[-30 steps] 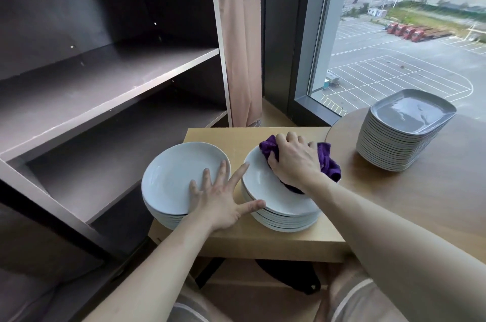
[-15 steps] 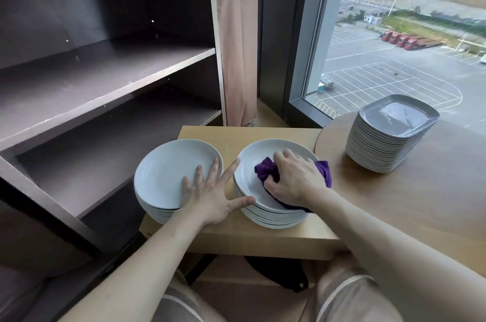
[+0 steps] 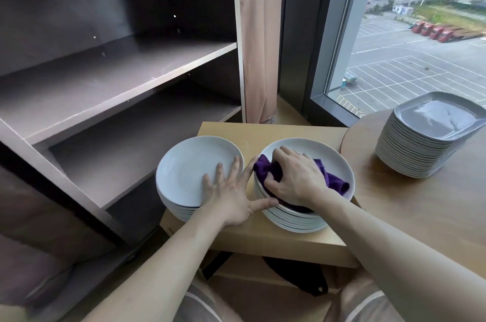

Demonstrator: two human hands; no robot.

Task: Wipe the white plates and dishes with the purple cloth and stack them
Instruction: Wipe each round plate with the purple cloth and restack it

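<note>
Two stacks of round white plates stand side by side on a small light wooden table [image 3: 263, 240]. On the top plate of the right stack [image 3: 310, 149] lies the purple cloth [image 3: 332, 179], and my right hand [image 3: 295, 177] grips it with curled fingers and presses it down at the plate's left side. My left hand [image 3: 227, 192] lies flat with spread fingers: the fingers rest on the near right rim of the left stack [image 3: 189, 166], the thumb touches the rim of the right stack.
A tall stack of grey square plates [image 3: 431, 135] stands on the round wooden table [image 3: 420, 203] at the right. A dark bare shelf unit [image 3: 118, 79] fills the left. Behind are a beige curtain [image 3: 259, 45] and a window. A dark bag [image 3: 297, 277] lies under the small table.
My right hand has drawn the purple cloth from the far right rim of the top plate towards its near left side. The left hand has stayed between the two stacks.
</note>
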